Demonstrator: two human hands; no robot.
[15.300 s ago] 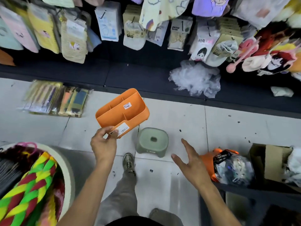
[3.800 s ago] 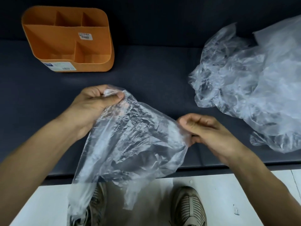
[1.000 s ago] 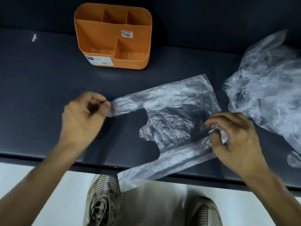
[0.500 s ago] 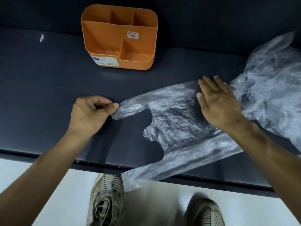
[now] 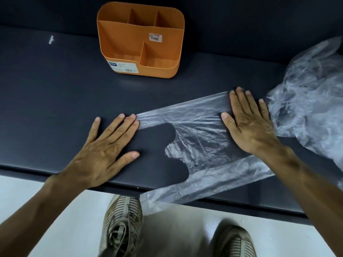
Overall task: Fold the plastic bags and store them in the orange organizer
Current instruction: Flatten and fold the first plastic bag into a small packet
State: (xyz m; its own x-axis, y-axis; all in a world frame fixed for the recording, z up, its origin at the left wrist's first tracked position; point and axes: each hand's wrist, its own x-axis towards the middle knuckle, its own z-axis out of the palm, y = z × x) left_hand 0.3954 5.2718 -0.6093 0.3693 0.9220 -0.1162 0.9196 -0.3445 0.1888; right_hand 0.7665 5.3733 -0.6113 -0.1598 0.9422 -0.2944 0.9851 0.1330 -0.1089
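A: Head view: which step?

B: Flattening. The left hand (image 5: 104,151) and right hand (image 5: 248,125), fingers straight, press the plastic bag (image 5: 196,138) at the worktop's (image 5: 55,108) front edge.

A: Next?

B: Probably folding it, then into the orange organizer (image 5: 141,39) at the back edge.

A clear, crinkled plastic bag (image 5: 196,141) lies spread flat on a dark surface, its two handle strips pointing left. The far strip lies flat on the surface, and the near one runs past the front edge and hangs over it. A heap of more clear bags (image 5: 311,108) sits crumpled at the right, just beside the flat bag's closed end. The orange organizer (image 5: 141,39) stands upright farther back and to the left, well apart from the bags. It has rounded corners, inner walls dividing it into several open compartments, a small barcode sticker inside and a label on its low front wall.
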